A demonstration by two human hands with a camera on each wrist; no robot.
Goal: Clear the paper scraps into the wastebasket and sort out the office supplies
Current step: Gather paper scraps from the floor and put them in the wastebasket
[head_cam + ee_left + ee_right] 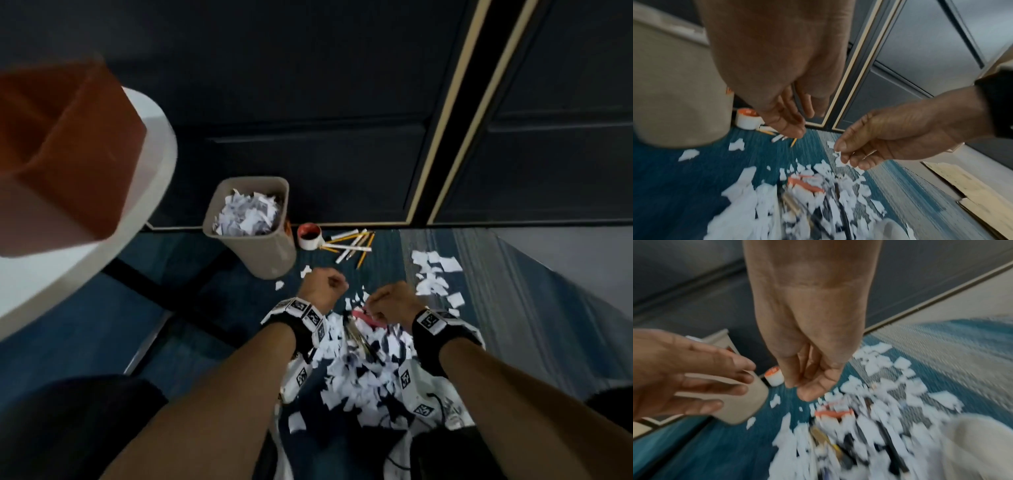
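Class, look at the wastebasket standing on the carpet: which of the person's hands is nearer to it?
Left. The left hand hovers just beside the wastebasket; the right hand is farther off, over the paper scraps.

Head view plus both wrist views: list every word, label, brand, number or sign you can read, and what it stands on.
No readable text in any view.
Wrist bands: black-and-white square marker patterns only, no letters or digits.
Tape roll: orange core, any print too blurred to read.
Pens and pencils: too small to read.
Paper scraps: dark patches, nothing legible.
Wastebasket: no label visible.
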